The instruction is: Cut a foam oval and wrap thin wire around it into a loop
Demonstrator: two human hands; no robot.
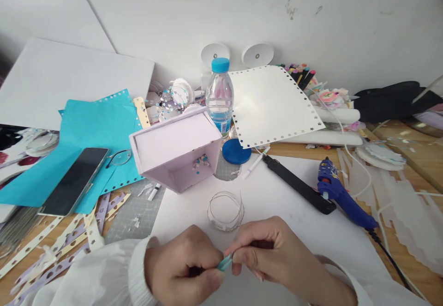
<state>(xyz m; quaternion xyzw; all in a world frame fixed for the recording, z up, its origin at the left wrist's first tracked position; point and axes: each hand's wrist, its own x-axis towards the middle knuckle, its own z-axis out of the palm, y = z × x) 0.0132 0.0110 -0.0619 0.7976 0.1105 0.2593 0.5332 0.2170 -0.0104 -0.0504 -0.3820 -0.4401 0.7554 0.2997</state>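
My left hand (190, 267) is closed in a fist, with a small teal piece (224, 263) sticking out between thumb and forefinger. It looks like thin strips or paper; its exact kind cannot be made out. Thumb and fingertips of my right hand (265, 253) pinch the other end of it, so the two hands nearly meet. Just beyond them, a coil of thin silvery wire (210, 213) lies on the white sheet (294, 204). Behind the coil, a pale lilac open-fronted box (169, 144) holds small blue, white and brownish cutouts (201, 161).
A water bottle (220, 96) and a blue lid (236, 152) stand behind the box. At right lie a black strap-like bar (297, 183) and a blue glue gun (342, 197) with its cord. Left are a phone (74, 181), glasses (120, 157), teal paper (100, 121) and punched strips (65, 246).
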